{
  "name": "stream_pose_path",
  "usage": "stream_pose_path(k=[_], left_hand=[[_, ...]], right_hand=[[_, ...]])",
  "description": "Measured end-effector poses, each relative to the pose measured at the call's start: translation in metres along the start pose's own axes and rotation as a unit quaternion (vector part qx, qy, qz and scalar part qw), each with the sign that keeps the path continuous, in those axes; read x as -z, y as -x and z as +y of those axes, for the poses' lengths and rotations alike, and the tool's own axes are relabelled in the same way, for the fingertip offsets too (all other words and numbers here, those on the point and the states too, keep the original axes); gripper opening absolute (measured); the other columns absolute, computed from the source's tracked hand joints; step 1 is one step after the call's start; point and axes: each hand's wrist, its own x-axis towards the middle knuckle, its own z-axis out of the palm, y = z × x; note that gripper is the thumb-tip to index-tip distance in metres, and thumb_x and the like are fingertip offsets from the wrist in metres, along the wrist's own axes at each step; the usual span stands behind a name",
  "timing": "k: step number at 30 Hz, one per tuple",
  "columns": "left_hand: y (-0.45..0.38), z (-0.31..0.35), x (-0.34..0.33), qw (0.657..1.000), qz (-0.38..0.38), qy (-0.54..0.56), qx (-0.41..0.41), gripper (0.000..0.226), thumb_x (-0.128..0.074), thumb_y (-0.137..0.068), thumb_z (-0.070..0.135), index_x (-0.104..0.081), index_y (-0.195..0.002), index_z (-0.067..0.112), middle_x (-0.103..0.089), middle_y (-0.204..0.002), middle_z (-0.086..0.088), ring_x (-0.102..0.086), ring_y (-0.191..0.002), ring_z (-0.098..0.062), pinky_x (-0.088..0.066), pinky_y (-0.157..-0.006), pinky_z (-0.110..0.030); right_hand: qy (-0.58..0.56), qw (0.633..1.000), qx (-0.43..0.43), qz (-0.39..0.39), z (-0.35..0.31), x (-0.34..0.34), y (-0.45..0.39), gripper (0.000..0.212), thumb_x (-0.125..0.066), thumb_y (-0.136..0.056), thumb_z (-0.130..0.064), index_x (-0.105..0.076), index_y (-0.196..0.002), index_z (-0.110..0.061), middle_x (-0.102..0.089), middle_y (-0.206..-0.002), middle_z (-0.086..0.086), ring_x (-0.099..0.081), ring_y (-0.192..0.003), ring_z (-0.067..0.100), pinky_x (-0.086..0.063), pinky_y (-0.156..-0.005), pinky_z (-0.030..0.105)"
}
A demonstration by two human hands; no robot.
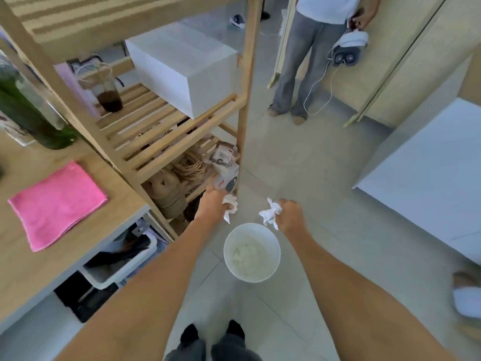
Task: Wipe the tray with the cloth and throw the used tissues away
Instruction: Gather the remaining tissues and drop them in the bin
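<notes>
A round white bin [252, 276] stands on the floor in front of my feet, with white tissues inside it. My left hand [214, 204] is held out above and just beyond the bin's far left rim, closed on a crumpled white tissue [230, 207]. My right hand [291, 216] hovers over the far right rim, gripping another crumpled tissue [269, 212]. The pink cloth [57, 204] lies folded flat on the wooden table [31, 269] at the left. No tray is in view.
A wooden slatted shelf unit [166, 126] stands just left of the bin, holding a white box [187, 69], a glass of dark liquid [108, 92] and clutter below. Another person [309, 56] stands ahead holding a headset. A white counter [429, 173] is at the right.
</notes>
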Motion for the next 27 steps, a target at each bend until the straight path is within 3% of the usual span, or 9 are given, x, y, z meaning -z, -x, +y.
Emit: stream_pose_path(k=[2,5,10,14,27], left_hand=[[-0.007,0.004,-0.014,1.000,-0.008,0.003,0.000,0.020,-0.057,-0.087,0.023,-0.065,-0.095,0.006,-0.068,-0.102,-0.013,-0.061,-0.102,-0.026,-0.042,-0.073,-0.025],[-0.024,0.006,-0.037,1.000,-0.012,0.007,0.016,0.020,-0.058,-0.083,0.028,-0.065,-0.084,0.010,-0.066,-0.090,-0.008,-0.065,-0.087,-0.025,-0.047,-0.068,-0.028],[-0.064,-0.009,-0.089,0.998,-0.068,-0.002,-0.012,0.016,-0.052,-0.091,0.022,-0.065,-0.095,0.012,-0.070,-0.098,-0.008,-0.066,-0.095,-0.025,-0.045,-0.069,-0.027],[-0.095,-0.022,-0.135,0.995,-0.088,-0.035,-0.019,0.019,-0.052,-0.095,0.010,-0.067,-0.105,0.006,-0.070,-0.108,-0.013,-0.066,-0.099,-0.028,-0.051,-0.085,-0.030],[-0.151,-0.089,-0.258,0.996,-0.090,0.002,0.025,0.023,-0.058,-0.087,0.006,-0.062,-0.110,0.004,-0.063,-0.111,-0.017,-0.060,-0.097,-0.032,-0.041,-0.074,-0.027]], right_hand=[[-0.005,1.000,-0.021,-0.011,0.012,-0.011,-0.005,0.011,-0.056,-0.077,0.004,-0.062,-0.086,0.005,-0.066,-0.090,0.025,-0.064,-0.082,0.036,-0.033,-0.061,0.027],[-0.025,0.998,-0.063,-0.014,0.032,-0.032,-0.015,0.009,-0.055,-0.079,0.004,-0.062,-0.084,0.004,-0.065,-0.088,0.024,-0.060,-0.075,0.034,-0.032,-0.060,0.027],[-0.025,0.994,-0.104,-0.035,0.062,-0.074,-0.032,0.019,-0.055,-0.079,0.003,-0.065,-0.096,0.001,-0.064,-0.097,0.023,-0.063,-0.087,0.036,-0.039,-0.065,0.029],[-0.023,0.991,-0.123,-0.043,0.084,-0.117,-0.052,0.028,-0.051,-0.084,0.001,-0.063,-0.109,-0.002,-0.062,-0.104,0.023,-0.061,-0.094,0.036,-0.044,-0.072,0.030],[-0.038,0.982,-0.152,-0.102,0.140,-0.248,-0.093,0.043,-0.053,-0.086,-0.008,-0.051,-0.129,-0.012,-0.052,-0.122,0.016,-0.059,-0.106,0.035,-0.048,-0.081,0.037]])
